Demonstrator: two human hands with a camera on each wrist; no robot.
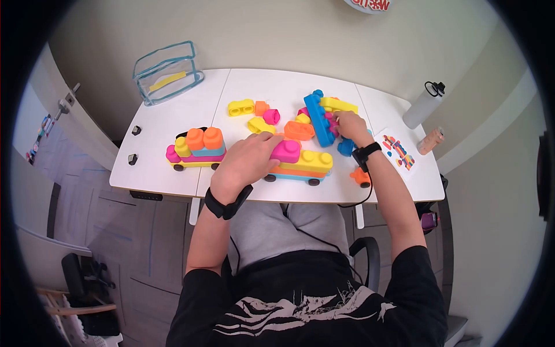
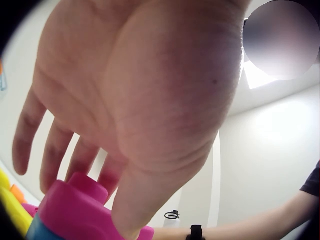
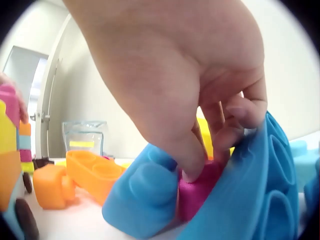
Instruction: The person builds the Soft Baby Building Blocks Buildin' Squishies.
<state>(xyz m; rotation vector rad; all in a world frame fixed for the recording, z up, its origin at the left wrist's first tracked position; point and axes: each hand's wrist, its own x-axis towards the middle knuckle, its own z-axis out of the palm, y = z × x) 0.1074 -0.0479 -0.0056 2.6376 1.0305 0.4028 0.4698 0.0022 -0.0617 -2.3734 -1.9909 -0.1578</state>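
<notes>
My left hand (image 1: pixel 244 157) is at a pink block (image 1: pixel 287 151) on top of a wheeled block car (image 1: pixel 300 172) with yellow, orange and light blue layers. In the left wrist view the thumb lies against the near side of that pink block (image 2: pixel 75 212), with the fingers behind it. Farther right, my right hand (image 1: pixel 351 125) reaches into a group of loose blocks. Its thumb and fingertips pinch a magenta block (image 3: pixel 194 195) between a long blue block (image 3: pixel 245 185) and a smaller blue block (image 3: pixel 145 195). The long blue block (image 1: pixel 318 118) leans on its side.
A second block car (image 1: pixel 196 156) stands to the left. Loose yellow (image 1: pixel 241 107) and orange blocks (image 1: pixel 299 131) lie mid-table. A clear bag (image 1: pixel 167 75) is at the back left. A bottle (image 1: pixel 425 107), a can (image 1: pixel 430 141) and a picture sheet (image 1: pixel 399 153) are on the right.
</notes>
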